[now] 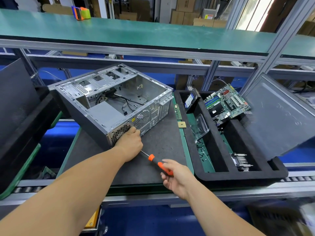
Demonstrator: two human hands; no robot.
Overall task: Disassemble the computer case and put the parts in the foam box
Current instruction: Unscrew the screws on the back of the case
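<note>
The open grey computer case lies on its side on a dark mat, with loose black cables and a power supply inside. My left hand presses against its rear panel by the power supply grille, fingers curled. An orange and black screwdriver points at that corner, its shaft vanishing under my left hand. My right hand, blurred, grips the handle end. To the right stands the black foam box, which holds a motherboard, a hard drive, a heatsink, a clear plastic piece and several small screws.
A memory stick and a processor chip lie on the mat between case and foam box. A grey side panel leans at the right over the box. A black panel stands at the left. A green shelf runs overhead.
</note>
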